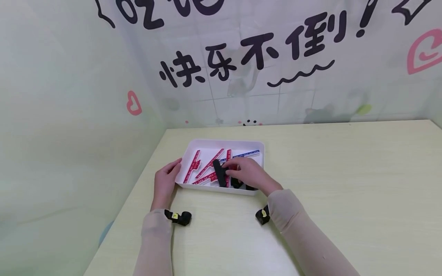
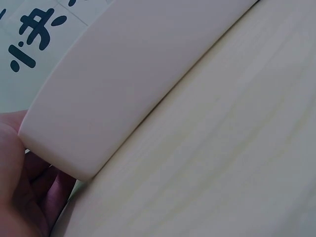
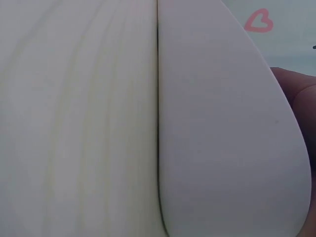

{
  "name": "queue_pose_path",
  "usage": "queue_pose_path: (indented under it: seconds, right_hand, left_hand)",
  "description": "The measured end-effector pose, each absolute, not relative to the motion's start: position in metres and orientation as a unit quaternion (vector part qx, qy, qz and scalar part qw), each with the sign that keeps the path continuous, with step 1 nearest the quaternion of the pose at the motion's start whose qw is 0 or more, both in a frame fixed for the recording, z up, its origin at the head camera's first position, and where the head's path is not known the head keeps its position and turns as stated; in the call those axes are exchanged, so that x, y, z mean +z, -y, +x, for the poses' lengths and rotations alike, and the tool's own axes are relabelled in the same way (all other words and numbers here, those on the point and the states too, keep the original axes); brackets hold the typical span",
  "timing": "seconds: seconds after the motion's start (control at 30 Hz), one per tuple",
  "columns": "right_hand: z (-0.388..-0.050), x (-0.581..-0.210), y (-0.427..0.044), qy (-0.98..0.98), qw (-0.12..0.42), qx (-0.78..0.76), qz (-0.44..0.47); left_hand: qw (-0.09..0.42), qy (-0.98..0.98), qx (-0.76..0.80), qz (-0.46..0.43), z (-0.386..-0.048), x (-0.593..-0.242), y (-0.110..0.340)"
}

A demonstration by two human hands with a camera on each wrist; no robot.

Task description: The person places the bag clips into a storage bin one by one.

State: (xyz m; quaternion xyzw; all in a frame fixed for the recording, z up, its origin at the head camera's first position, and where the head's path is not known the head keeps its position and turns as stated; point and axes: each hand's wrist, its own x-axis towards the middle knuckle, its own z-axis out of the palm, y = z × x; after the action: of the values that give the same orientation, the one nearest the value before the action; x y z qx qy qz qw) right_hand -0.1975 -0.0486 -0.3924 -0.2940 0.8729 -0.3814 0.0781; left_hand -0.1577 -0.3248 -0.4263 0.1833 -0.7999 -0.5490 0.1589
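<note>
A white shallow tray point(image 1: 207, 188) stands on the table. My left hand point(image 1: 164, 186) grips its left side; in the left wrist view the thumb and fingers of that hand point(image 2: 12, 173) lie about the tray's corner. Over the inside of the tray, my right hand point(image 1: 252, 174) pinches a black T-shaped piece point(image 1: 218, 172) between thumb and fingers. Several red strips point(image 1: 192, 167) with white markings lie in the tray, with a blue strip point(image 1: 250, 153) toward the back right. More black pieces point(image 1: 236, 183) sit under the right hand, partly hidden.
The pale wooden table point(image 1: 345, 184) reaches far to the right of the tray. Behind it hangs a light printed curtain point(image 1: 248, 103) with black writing. Another pale sheet point(image 1: 69, 134) borders the table's left edge. Each wrist wears a small black camera point(image 1: 185, 218).
</note>
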Motion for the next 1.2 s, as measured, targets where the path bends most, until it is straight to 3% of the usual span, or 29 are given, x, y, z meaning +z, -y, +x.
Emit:
queue_pose_path:
  seconds: [0.97, 1.2]
  right_hand:
    - [-0.196, -0.385, 0.048, -0.874, 0.062, -0.391, -0.282]
    - [-0.192, -0.372, 0.037, -0.867, 0.033, -0.417, -0.271]
  left_hand:
    - [0.153, 0.791, -0.567, 0.171, -0.159, -0.419, 0.327]
    - [0.097, 0.832, -0.522, 0.163, -0.155, -0.411, 0.333]
